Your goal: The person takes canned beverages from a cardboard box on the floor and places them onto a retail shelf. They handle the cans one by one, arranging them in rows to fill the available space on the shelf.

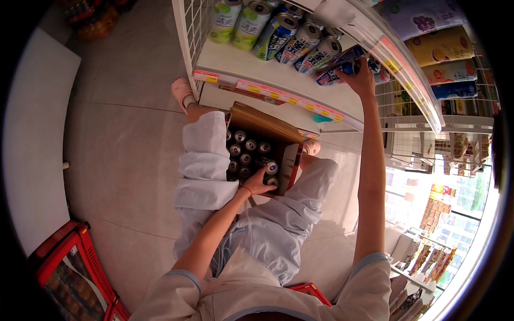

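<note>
My right hand (362, 80) reaches up to the shelf, with thumb and fingers around a dark blue drink can (332, 76) at the right end of a row. That can tilts beside several other blue and silver cans (306, 43). Low between my knees, my left hand (257, 182) grips a can (272, 167) that stands higher than its neighbours in an open cardboard box (261, 122). Several more cans (245, 159) stand upright in the box, tops showing. Their sides are mostly hidden in shadow.
Green and white cans (251, 26) stand at the left of the white shelf (237, 64), whose front edge carries price labels (274, 95). A clear-fronted upper shelf edge (401, 68) overhangs on the right. A red-framed glass-door cooler (76, 273) stands at lower left.
</note>
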Tool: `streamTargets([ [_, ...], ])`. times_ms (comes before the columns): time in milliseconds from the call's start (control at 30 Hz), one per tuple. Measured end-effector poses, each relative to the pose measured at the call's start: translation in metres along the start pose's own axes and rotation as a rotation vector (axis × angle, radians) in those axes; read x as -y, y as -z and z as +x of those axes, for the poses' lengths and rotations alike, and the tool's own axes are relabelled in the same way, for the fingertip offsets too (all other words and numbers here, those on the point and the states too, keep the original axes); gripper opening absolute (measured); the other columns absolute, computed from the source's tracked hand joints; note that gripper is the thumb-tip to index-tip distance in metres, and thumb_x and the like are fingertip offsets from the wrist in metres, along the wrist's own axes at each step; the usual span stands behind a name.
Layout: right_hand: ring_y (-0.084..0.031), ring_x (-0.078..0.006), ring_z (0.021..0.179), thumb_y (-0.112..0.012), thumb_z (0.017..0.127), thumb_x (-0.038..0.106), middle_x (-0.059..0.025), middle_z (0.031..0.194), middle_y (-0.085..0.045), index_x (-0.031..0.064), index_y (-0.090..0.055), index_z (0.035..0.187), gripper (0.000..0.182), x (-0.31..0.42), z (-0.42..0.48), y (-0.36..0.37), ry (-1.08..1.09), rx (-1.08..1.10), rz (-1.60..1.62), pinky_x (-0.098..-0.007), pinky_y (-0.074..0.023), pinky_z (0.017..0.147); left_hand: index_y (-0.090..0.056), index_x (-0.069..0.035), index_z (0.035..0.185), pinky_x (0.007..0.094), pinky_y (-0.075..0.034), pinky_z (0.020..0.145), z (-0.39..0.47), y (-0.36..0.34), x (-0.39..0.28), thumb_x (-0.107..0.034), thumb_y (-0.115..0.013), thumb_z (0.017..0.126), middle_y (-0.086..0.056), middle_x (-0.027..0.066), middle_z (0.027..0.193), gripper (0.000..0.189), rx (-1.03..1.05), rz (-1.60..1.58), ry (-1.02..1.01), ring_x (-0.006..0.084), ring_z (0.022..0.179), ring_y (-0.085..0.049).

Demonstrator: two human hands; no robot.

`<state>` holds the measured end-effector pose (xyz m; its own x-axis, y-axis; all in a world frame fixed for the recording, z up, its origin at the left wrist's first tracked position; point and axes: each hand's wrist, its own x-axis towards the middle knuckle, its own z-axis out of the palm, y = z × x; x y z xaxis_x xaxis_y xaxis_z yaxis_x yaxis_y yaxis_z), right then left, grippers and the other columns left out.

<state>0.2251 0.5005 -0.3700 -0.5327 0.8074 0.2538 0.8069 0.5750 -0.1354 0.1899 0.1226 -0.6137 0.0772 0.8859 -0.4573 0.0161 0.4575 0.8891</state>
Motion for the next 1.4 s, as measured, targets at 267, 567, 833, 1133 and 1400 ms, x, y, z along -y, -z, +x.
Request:
streamTargets([
  [267, -0.063, -0.0199, 0.064, -0.077, 0.057, 0.047, -0.0106, 0.081, -0.064, -0.0025, -0.058, 0.092, 0.063, -0.03, -0.073, 0.005, -0.33, -0.124, 0.372, -0.0311, -0.05, 0.058, -0.027, -0.001, 0.132, 0.0336, -0.032, 0.101, 0.001, -0.004, 0.007, -0.038, -0.068, 0.064, -0.036, 0.0216, 0.131, 0.087, -0.065, 0.142, -0.042, 0.0322, 0.123, -0.035],
  [567, -0.06, -0.0185, 0.061, -0.075, 0.066, 0.021, -0.0094, 0.086, -0.06, -0.0011, -0.057, 0.095, 0.041, -0.008, -0.226, -0.02, -0.537, 0.23, 1.203, -0.0326, -0.0509, 0.056, -0.032, -0.002, 0.13, 0.0351, -0.037, 0.096, 0.005, -0.011, 0.022, -0.035, -0.07, 0.065, -0.043, 0.0208, 0.126, 0.082, -0.125, 0.162, -0.033, 0.0327, 0.117, -0.043],
  [833, -0.057, -0.0295, 0.084, -0.082, 0.049, 0.03, -0.0152, 0.091, -0.057, 0.0015, -0.049, 0.101, 0.068, 0.074, -0.26, -0.109, -0.208, 0.327, 0.275, -0.0378, -0.0478, 0.072, -0.033, -0.009, 0.131, 0.0352, -0.039, 0.094, 0.003, -0.006, 0.014, -0.032, -0.07, 0.065, -0.048, 0.0175, 0.123, 0.079, -0.091, 0.126, -0.099, 0.0313, 0.114, -0.046],
  [1133, -0.059, -0.0368, 0.086, -0.079, 0.053, 0.03, -0.019, 0.097, -0.057, 0.0021, -0.038, 0.103, 0.07, 0.078, -0.264, -0.192, -0.411, 0.483, 0.028, -0.0427, -0.0496, 0.071, -0.034, -0.006, 0.128, 0.0373, -0.04, 0.092, 0.005, -0.007, 0.017, -0.034, -0.07, 0.06, -0.044, 0.0184, 0.126, 0.082, -0.088, 0.118, -0.07, 0.0331, 0.113, -0.046],
  [1400, -0.059, -0.0379, 0.086, -0.079, 0.052, 0.028, -0.02, 0.097, -0.058, 0.0034, -0.037, 0.102, 0.07, 0.068, -0.278, -0.216, -0.384, 0.517, 0.0, -0.0442, -0.0506, 0.07, -0.032, -0.005, 0.128, 0.0388, -0.043, 0.089, 0.002, -0.008, 0.014, -0.033, -0.071, 0.059, -0.046, 0.0203, 0.123, 0.083, -0.146, 0.096, -0.036, 0.0357, 0.109, -0.048],
])
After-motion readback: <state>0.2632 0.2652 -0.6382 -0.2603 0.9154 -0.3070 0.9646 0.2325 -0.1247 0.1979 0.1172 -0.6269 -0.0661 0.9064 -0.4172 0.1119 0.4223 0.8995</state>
